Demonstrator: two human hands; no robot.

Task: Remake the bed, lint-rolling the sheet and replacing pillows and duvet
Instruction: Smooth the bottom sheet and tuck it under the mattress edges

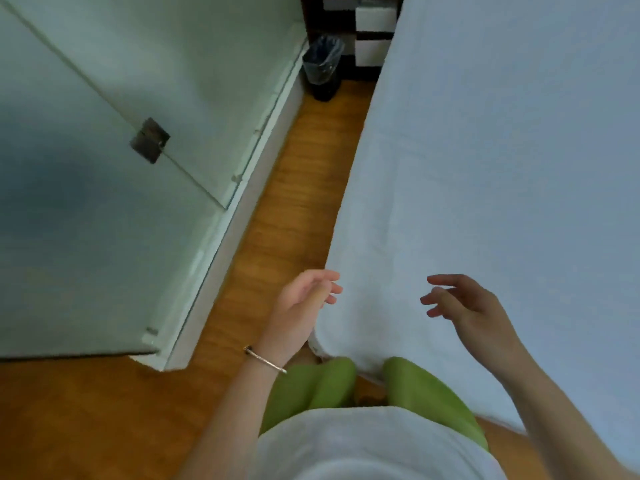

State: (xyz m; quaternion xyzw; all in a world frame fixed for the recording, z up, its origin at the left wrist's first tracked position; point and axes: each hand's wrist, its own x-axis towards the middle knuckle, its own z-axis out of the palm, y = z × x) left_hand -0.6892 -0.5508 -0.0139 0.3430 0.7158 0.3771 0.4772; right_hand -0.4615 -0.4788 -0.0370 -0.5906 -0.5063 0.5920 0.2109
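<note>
A pale blue-white sheet covers the bed, which fills the right half of the view; its near corner hangs down in front of my legs. My left hand hovers at the bed's left edge, fingers relaxed, holding nothing. My right hand floats above the sheet near the corner, fingers loosely spread and empty. A thin bracelet sits on my left wrist. No pillows, duvet or lint roller are in view.
A narrow strip of wooden floor runs between the bed and a pale green wardrobe on the left. A black bin with a plastic liner stands at the far end, beside dark drawers.
</note>
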